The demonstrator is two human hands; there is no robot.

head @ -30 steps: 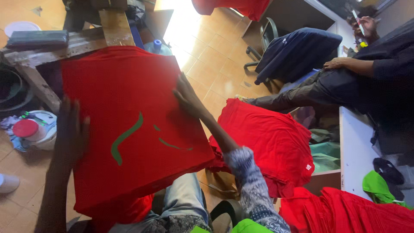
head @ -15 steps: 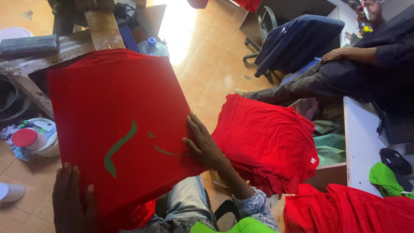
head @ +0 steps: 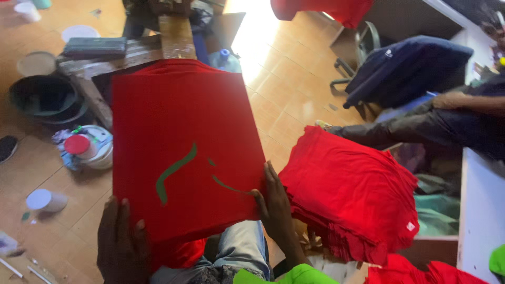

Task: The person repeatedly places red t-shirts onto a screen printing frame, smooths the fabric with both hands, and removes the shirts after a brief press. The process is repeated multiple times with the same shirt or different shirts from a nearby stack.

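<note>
- Red shirt (head: 184, 152), folded flat into a square panel, is held up over the person's lap, with a green curved mark printed on its lower middle.
- Left hand (head: 120, 243) grips the shirt's lower left corner, fingers spread up along the cloth; I cannot tell where the thumb sits behind it.
- Right hand (head: 274, 202) holds the lower right corner, fingers flat against the edge and the thumb laid on the front face near the green mark.
- More red cloth hangs below the held panel, over the person's jeans (head: 239, 250).
- Pile of folded red shirts (head: 350, 194) lies just beside the right hand, on the side away from the left hand, its edges stacked in many thin layers.
- Another person's legs in dark trousers (head: 415, 129) stretch in beyond that pile, with a navy garment (head: 407, 66) draped over a chair behind them.
- On the tiled floor (head: 284, 79), on the left hand's side, stand a white tub with a red lid (head: 79, 144), a dark round basin (head: 44, 97) and a small white cup (head: 44, 200).
- Wooden bench (head: 176, 37) stands behind the top edge of the shirt, with a dark flat case (head: 94, 47) resting on its near end.
</note>
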